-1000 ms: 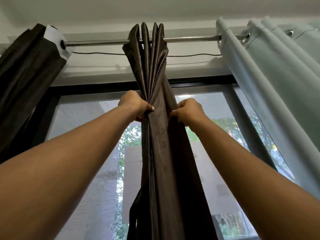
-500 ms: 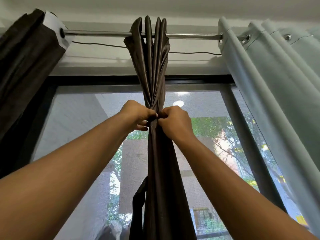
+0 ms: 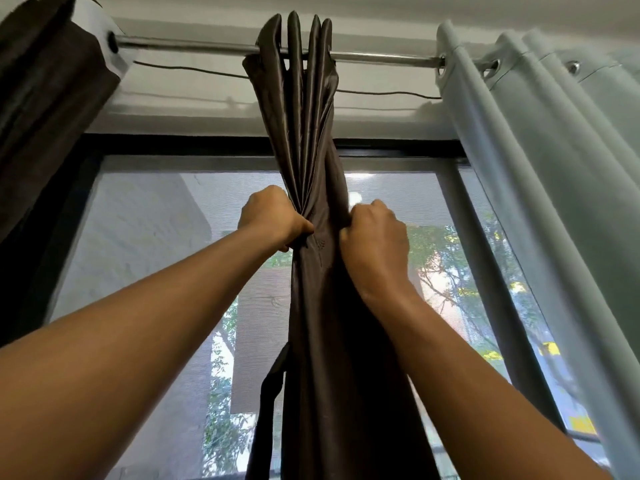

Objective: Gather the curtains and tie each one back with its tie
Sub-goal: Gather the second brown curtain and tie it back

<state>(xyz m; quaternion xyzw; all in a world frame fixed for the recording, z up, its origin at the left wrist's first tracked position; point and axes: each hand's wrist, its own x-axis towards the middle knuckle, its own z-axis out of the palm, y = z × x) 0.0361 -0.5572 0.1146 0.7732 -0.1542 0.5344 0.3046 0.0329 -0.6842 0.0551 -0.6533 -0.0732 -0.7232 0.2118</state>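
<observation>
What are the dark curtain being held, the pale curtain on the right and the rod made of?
The dark curtain looks like satin-type woven fabric: its folds catch a soft sheen. The pale curtain seems a thicker matte cloth, no shine, with metal-looking eyelets. The rod is apparently polished metal, silvery with bright glints.

Centre curtain: dark brown cloth, satin-like sheen, smooth pleats. Left curtain: dark brown cloth, matt. Right curtain: pale grey-green cloth, matt, with shiny metal eyelets. Rod: polished metal. Window frame: black, matt.
</observation>
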